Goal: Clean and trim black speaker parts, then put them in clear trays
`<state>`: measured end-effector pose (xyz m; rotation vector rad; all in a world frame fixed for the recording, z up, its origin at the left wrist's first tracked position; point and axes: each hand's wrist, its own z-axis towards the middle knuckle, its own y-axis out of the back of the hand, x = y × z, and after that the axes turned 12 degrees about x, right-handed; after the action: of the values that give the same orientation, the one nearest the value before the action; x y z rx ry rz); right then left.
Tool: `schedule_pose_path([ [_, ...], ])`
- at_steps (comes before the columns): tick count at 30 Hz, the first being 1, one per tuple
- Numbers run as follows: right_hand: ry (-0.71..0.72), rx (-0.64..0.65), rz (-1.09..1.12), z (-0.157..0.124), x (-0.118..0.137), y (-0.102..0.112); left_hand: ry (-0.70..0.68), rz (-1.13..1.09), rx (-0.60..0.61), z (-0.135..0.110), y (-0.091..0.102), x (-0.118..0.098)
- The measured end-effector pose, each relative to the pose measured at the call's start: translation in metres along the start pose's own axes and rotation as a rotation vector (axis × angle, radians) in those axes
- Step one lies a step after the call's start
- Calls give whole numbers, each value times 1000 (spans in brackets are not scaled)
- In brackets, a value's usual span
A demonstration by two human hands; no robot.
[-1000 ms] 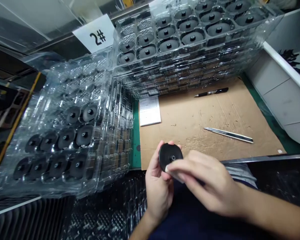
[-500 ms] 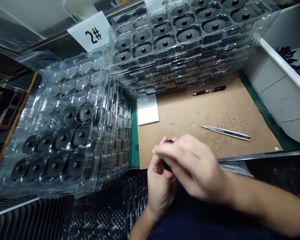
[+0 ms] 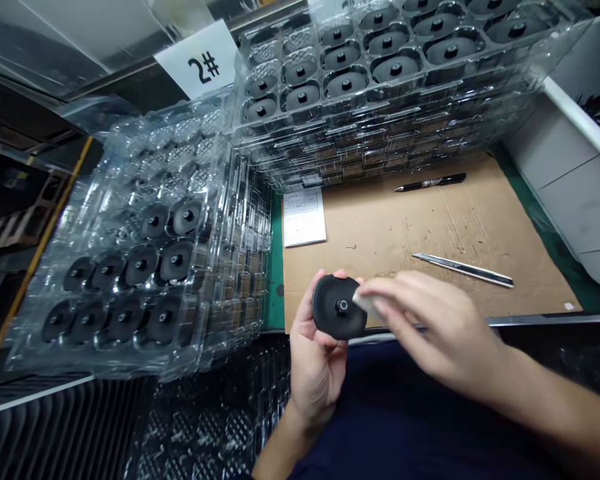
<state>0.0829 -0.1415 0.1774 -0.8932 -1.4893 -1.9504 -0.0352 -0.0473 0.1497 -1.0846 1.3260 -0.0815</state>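
My left hand [image 3: 316, 363] grips a round black disc part [image 3: 336, 307] with a small centre hub, held up just in front of the cardboard mat's near edge. My right hand [image 3: 437, 333] sits to the right of the disc, fingers pinched on a small whitish piece [image 3: 364, 303] that touches the disc's right rim. The right hand is blurred by motion.
A clear blister tray [image 3: 130, 220] partly filled with black discs lies at left on a stack. A taller stack of filled trays [image 3: 380, 73] stands at the back. On the cardboard mat [image 3: 430, 227] lie a pen [image 3: 430, 182], a slim blade [image 3: 463, 269] and a paper slip [image 3: 304, 217]. A white box [image 3: 575, 180] stands at right.
My right hand, which covered the disc half a second ago, has slid to the right, so the disc's face shows again. The left hand keeps holding it.
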Motion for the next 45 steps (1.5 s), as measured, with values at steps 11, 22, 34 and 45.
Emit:
schedule_pose_path([
  [11, -46, 11, -56, 1, 4, -2, -21, -27, -2, -4, 6, 5],
  [22, -456, -81, 122, -19, -70, -36, 102, -179, -137, 0, 14, 6],
  [34, -112, -168, 150, 12, -16, -7, 172, -80, -35, -2, 8, 13],
  [45, 110, -39, 124, 18, -8, -15, 170, -11, 5, -2, 8, 12],
])
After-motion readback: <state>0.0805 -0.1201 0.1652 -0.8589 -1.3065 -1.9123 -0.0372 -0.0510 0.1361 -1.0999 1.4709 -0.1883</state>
